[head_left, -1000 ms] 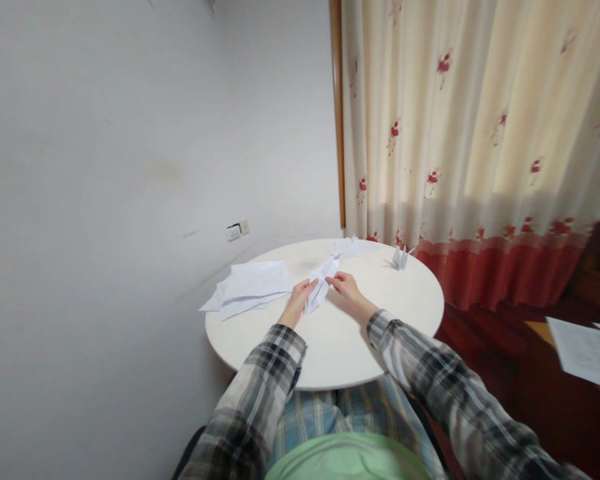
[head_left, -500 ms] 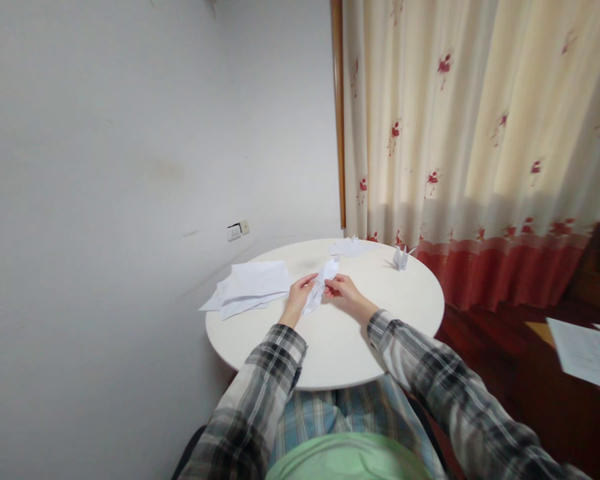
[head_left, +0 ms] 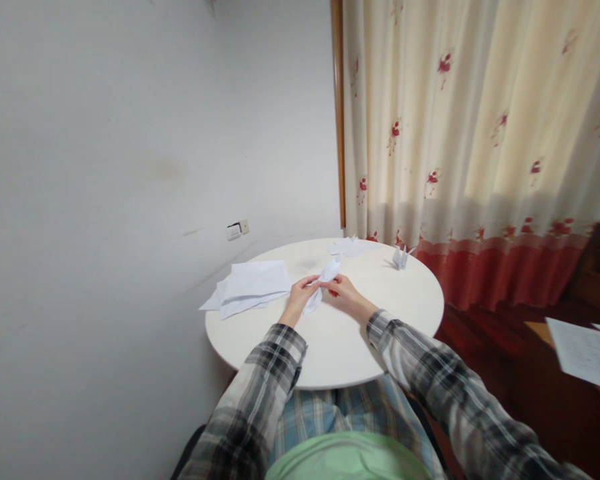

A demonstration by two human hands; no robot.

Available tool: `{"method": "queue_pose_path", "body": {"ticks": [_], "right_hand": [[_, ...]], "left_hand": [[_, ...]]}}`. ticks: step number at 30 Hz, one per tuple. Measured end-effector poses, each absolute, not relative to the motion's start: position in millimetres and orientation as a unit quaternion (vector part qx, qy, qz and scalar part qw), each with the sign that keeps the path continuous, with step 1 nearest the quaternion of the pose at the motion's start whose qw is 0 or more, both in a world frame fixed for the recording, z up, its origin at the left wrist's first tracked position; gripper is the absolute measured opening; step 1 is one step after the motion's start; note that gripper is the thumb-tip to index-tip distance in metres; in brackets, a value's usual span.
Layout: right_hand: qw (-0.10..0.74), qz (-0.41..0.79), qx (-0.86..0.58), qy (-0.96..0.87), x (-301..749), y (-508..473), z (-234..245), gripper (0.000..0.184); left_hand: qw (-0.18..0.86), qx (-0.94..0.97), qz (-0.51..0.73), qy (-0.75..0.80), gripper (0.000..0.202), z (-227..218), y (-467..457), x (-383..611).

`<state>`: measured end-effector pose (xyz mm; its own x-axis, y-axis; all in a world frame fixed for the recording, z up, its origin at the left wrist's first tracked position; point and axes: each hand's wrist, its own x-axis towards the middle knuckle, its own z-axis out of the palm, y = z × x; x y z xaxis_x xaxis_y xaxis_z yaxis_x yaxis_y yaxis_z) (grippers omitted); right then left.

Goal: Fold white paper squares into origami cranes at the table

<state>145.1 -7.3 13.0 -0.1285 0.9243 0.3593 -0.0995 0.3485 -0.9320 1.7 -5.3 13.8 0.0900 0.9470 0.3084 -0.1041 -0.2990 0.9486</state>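
Observation:
A folded piece of white paper [head_left: 331, 269] is held between both hands above the middle of the round white table [head_left: 337, 357]. My left hand [head_left: 299, 295] pinches its left side, and my right hand [head_left: 346, 291] pinches it from the right. The fingertips of both hands meet near the paper's middle, covering part of it. One end of the paper sticks up beyond the fingers, and the other hangs down below them. A folded paper crane [head_left: 401, 258] stands on the table to the far right of my hands.
Left of my hands lies a stack of white paper sheets [head_left: 255, 280], overhanging the table's left edge. More white paper pieces [head_left: 349, 247] lie at the back. A wall with a socket [head_left: 234, 231] is close on the left; a floral curtain [head_left: 460, 167] hangs behind. Written sheets [head_left: 587, 350] lie on furniture at right.
My right fingertips have moved left across the paper to meet my left fingers. The paper now looks pinched narrower at its middle. Everything else stays in place.

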Motion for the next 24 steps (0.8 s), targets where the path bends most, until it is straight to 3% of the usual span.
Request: {"method": "queue_pose_path", "body": {"ticks": [14,19,24], "right_hand": [[0.552,0.451,-0.343,-0.611,144.2,-4.1,9.8,0.022],[0.545,0.465,-0.323,-0.619,144.4,-5.5,10.3,0.010],[0.532,0.455,-0.343,-0.626,146.5,-6.1,12.0,0.009]], "left_hand": [[0.431,0.562,0.594,0.382,0.032,15.3,-5.3,0.2],[0.389,0.542,0.627,0.402,0.027,12.5,-1.2,-2.5],[0.425,0.527,0.626,0.387,0.046,10.5,-0.5,-2.0]]}}
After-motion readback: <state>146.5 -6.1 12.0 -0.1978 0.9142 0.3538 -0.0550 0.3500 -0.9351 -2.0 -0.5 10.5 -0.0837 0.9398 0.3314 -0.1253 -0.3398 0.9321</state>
